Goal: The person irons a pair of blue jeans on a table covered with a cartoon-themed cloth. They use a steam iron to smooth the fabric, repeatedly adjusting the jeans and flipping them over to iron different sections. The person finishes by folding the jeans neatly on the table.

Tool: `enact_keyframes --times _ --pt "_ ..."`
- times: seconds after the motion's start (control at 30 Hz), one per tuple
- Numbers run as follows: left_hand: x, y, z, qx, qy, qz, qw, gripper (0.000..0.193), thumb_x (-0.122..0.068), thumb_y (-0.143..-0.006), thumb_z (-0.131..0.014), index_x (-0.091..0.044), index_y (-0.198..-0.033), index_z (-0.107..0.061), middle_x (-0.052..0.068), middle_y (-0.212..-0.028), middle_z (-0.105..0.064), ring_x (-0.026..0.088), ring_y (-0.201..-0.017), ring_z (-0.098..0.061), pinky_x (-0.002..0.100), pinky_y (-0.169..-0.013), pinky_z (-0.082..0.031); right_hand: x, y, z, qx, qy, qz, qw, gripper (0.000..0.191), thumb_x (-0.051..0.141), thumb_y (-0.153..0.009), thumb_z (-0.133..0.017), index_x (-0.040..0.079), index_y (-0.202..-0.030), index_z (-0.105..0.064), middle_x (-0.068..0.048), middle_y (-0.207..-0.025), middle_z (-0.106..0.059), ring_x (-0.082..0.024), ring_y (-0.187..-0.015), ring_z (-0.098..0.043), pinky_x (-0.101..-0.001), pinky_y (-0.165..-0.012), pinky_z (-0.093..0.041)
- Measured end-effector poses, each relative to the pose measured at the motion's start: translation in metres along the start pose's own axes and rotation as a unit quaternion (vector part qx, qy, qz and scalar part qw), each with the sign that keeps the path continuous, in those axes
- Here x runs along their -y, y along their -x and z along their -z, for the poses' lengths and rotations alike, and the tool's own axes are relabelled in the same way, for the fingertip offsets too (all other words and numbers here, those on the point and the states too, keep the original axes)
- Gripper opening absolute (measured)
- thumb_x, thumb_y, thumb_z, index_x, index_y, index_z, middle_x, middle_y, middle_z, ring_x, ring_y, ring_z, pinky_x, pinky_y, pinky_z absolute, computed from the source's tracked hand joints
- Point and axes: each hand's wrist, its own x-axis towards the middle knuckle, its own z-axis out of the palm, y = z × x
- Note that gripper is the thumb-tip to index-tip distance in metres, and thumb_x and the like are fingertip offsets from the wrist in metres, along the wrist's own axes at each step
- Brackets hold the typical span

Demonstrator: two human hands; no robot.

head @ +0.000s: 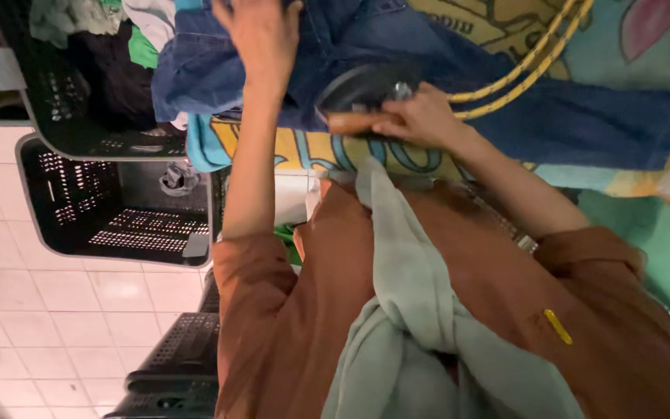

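White tiled floor (56, 310) runs down the left side, and on it stand 2 black perforated baskets: 1 (56, 116) stuffed with mixed clothes, 1 (118, 225) almost bare, with only a small crumpled item inside. More dark crates (180, 365) are stacked lower down. Ahead of us lies a work surface covered by a bright printed cloth (661, 46) in yellow, teal and pink.

A pair of blue jeans (583, 116) lies across that cloth, 1 leg stretched out to the right and the waist end bunched toward the full basket. Our left hand (261, 35) lies on the denim near the top edge, palm down. Its fingertips run out of view, so we cannot tell how wide they are spread. Our right hand (424, 116) is wrapped tight around the wooden handle of a dark iron (362, 89), which sits on the jeans between our 2 hands. A yellow cord (521, 66) trails from it up to the right.

We judge the pressing to be under way, with the left hand pinning the fabric while the iron works beside it. A further pass would call for keeping the denim taut, the cord off the hot plate, and the flat hand clear of the iron's path. A pale green scarf (412, 295) hangs down our rust-coloured top.
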Motion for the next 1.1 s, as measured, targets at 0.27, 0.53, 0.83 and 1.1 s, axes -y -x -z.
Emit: enact_keyframes --times 0.27,0.53,0.83,1.1 --pt "-0.115 0.034 0.033 -0.006 0.155 0.095 0.983 0.021 -0.021 -0.099 -0.073 -0.011 -0.115 -0.065 0.009 -0.115 -0.066 0.031 -0.113 -0.059 0.047 -0.099 -0.041 -0.067 0.165 0.009 -0.055 0.027 -0.165 0.984 0.041 0.057 -0.096 -0.068 0.017 -0.089 -0.073 -0.006 -0.077 -0.070 -0.030 -0.067 -0.062 -0.0424 -0.075 -0.048" --pt "-0.215 -0.004 -0.121 0.038 -0.070 -0.173 0.982 0.032 -0.016 -0.082 -0.062 -0.011 -0.112 -0.068 0.009 -0.113 -0.068 0.026 -0.107 -0.057 0.048 -0.097 -0.040 -0.145 0.290 0.020 -0.198 -0.113 -0.432 0.872 0.044 0.049 -0.112 -0.055 0.010 -0.102 -0.074 -0.014 -0.074 -0.066 -0.039 -0.072 -0.065 -0.0481 -0.067 -0.049" --pt "-0.205 -0.042 -0.099 0.124 0.068 -0.196 0.970 0.015 -0.007 -0.082 -0.070 -0.011 -0.096 -0.068 0.007 -0.103 -0.066 0.027 -0.106 -0.058 0.043 -0.092 -0.039 -0.157 0.281 0.033 -0.159 0.014 -0.336 0.928 0.044 0.055 -0.097 -0.064 0.014 -0.098 -0.079 -0.017 -0.075 -0.069 -0.042 -0.064 -0.061 -0.0490 -0.065 -0.049" --pt "-0.193 -0.048 -0.102 0.135 0.105 -0.169 0.971 0.012 -0.009 -0.086 -0.072 -0.011 -0.096 -0.068 0.007 -0.101 -0.066 0.029 -0.103 -0.060 0.045 -0.090 -0.039 -0.141 0.143 0.060 -0.172 -0.024 -0.263 0.949 0.050 0.057 -0.100 -0.060 0.011 -0.091 -0.076 -0.012 -0.078 -0.072 -0.038 -0.068 -0.065 -0.0505 -0.071 -0.046"
